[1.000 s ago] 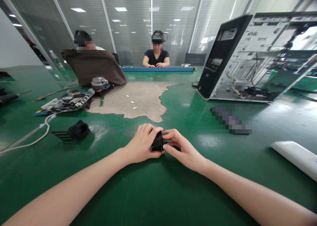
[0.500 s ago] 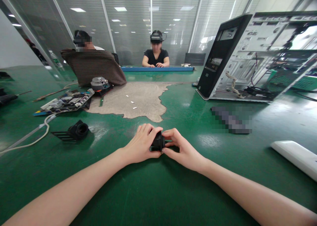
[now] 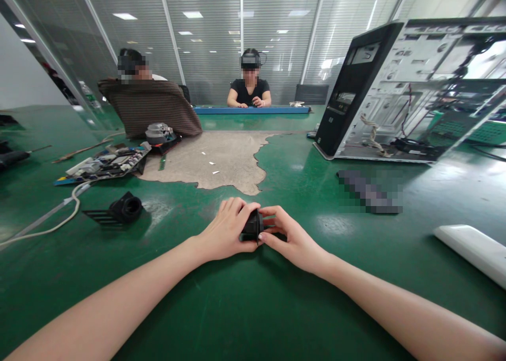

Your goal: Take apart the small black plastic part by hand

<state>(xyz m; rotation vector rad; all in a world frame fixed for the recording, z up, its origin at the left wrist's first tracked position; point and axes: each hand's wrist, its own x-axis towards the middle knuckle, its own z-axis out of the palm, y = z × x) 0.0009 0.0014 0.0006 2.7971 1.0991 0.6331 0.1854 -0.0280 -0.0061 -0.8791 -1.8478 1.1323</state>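
Note:
A small black plastic part (image 3: 251, 229) with a flat flange on its right side is held just above or on the green table; I cannot tell which. My left hand (image 3: 223, 229) is closed round its left side, thumb on top. From the right, the fingertips and thumb of my right hand (image 3: 290, 238) grip the flange. Parts of the piece are hidden behind my fingers. Away to the left lies a black plastic piece (image 3: 128, 207) with a round opening and slatted end.
On the left are a circuit board (image 3: 106, 163), a pale cable (image 3: 75, 195) and a brown cloth-covered chair back (image 3: 152, 105). An open computer case (image 3: 356, 97), a blurred dark object (image 3: 367, 192) and a white object (image 3: 470, 250) stand right. Two people (image 3: 249, 89) sit beyond.
My right thumb and fingers have shifted slightly on the flange. My left hand keeps its place. Across the table, the facing person's hand has lifted a little.

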